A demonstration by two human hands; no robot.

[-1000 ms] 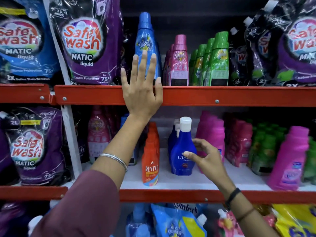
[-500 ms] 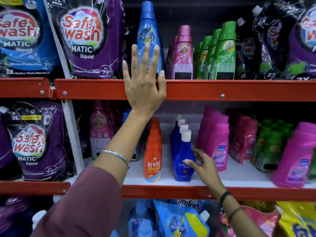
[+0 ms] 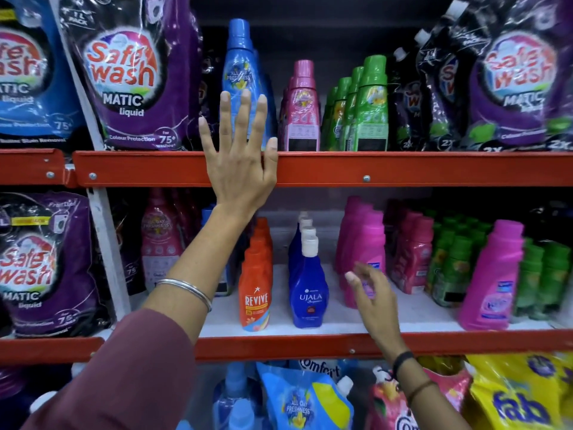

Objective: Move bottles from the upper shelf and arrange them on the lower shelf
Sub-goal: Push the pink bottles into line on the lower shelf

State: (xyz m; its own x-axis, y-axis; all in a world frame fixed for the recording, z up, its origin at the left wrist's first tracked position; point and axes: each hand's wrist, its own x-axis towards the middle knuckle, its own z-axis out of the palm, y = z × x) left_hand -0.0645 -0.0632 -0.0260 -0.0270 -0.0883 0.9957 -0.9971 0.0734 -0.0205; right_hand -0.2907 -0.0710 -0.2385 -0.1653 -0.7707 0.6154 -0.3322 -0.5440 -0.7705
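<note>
Bottles stand in rows on both shelves. On the upper shelf [image 3: 403, 168], a tall light-blue bottle [image 3: 239, 69] stands upright just behind the red front rail, with a row of pink bottles [image 3: 302, 110] to its right and green bottles [image 3: 369, 107] beyond those. The left hand [image 3: 240, 156] is raised flat in front of the blue bottle, fingers spread and empty, its palm over the rail. On the lower shelf [image 3: 310, 347], a row of orange Revive bottles [image 3: 255, 290] stands beside a row of dark-blue Ujala bottles [image 3: 308, 293] with white caps, then magenta bottles [image 3: 362, 243] to the right. The right hand [image 3: 370, 293] hovers just right of the front Ujala bottle, fingers loosely curled and parted, holding nothing; it is blurred. Purple Safewash pouches [image 3: 130, 76] fill the shelf sides.
</note>
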